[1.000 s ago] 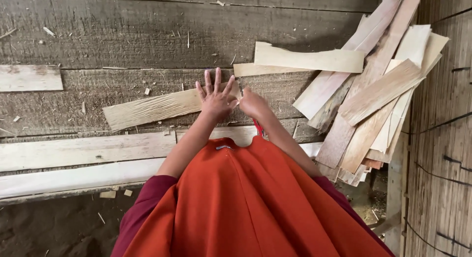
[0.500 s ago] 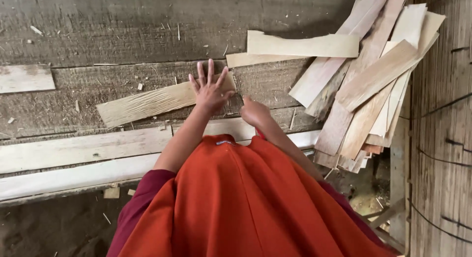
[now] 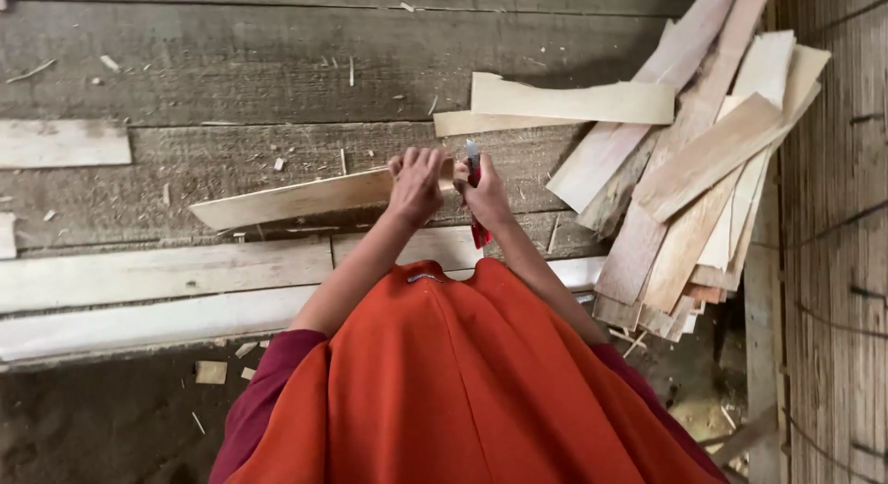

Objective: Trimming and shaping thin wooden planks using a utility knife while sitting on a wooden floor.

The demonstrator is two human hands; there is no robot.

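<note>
— On the grey plank floor [image 3: 277, 58], what does each hand grip?

— Left hand [image 3: 416, 183] curls closed over the right end of a pale wood strip [image 3: 296, 199] lying across the boards. Just beside it, right hand [image 3: 486, 195] clenches a red-handled knife [image 3: 475, 183], blade up. Further right, a stack of wood strips [image 3: 703, 169].

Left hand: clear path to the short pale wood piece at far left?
Probably not right away: the left hand grips the long pale wooden slat. Bare planks lie between it and the short pale wood piece.

Orange robe, maroon sleeves, forearms bare.
</note>
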